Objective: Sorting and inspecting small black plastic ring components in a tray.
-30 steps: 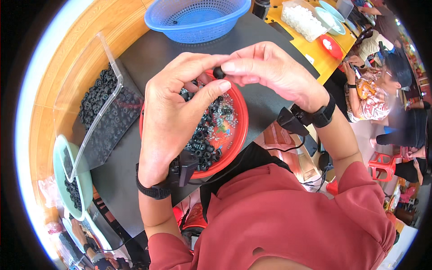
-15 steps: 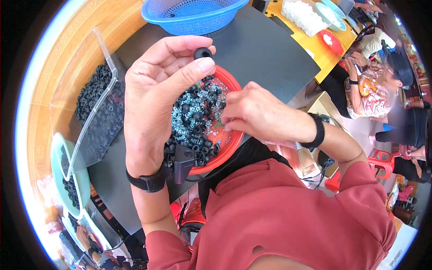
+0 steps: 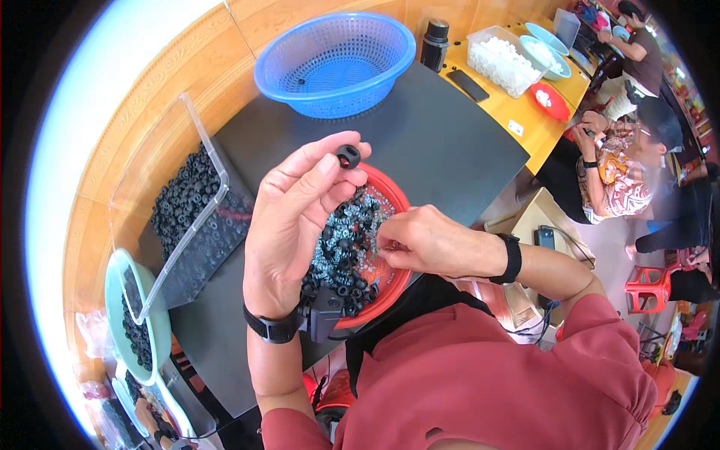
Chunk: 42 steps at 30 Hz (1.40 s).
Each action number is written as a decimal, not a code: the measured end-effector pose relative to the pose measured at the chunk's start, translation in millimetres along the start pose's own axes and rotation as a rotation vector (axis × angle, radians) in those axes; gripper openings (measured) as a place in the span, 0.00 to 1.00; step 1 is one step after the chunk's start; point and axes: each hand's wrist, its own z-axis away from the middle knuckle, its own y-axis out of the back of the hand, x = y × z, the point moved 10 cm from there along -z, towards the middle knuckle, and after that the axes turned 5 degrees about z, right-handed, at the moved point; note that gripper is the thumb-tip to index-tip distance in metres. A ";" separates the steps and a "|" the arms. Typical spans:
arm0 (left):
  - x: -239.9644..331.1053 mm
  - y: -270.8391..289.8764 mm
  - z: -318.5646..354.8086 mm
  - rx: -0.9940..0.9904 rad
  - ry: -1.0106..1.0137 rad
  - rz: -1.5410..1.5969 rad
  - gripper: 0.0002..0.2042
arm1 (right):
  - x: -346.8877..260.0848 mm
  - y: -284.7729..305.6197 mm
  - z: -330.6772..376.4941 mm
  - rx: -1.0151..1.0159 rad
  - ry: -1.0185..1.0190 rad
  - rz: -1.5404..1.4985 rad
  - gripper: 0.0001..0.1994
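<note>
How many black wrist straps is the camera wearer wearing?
2: a left strap around the wrist of the left hand, which holds a black part; and a right strap around the wrist of the right hand, at the red basin. None seems hidden.

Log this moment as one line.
left hand: pinching black holed piece | right hand: at red basin, grip unclear | beyond basin: blue basket | left side: clear bin

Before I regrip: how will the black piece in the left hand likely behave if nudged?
The black piece looks rounded, so it may roll on the flat table. Small and with an opening, it is probably light. The left hand pinches it without visible denting, so it seems fairly stiff.
</note>
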 end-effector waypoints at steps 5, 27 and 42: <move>-3.3 5.0 -1.5 -0.007 0.006 0.015 0.14 | 16.1 18.5 -1.0 -0.015 -0.191 -0.276 0.05; -3.6 9.9 -1.5 0.109 -0.077 -0.232 0.11 | -15.2 115.2 -31.5 0.242 -0.115 -0.232 0.05; -19.9 -11.1 2.6 -0.140 0.107 0.133 0.11 | -9.7 94.2 -49.4 0.021 -0.064 -0.697 0.10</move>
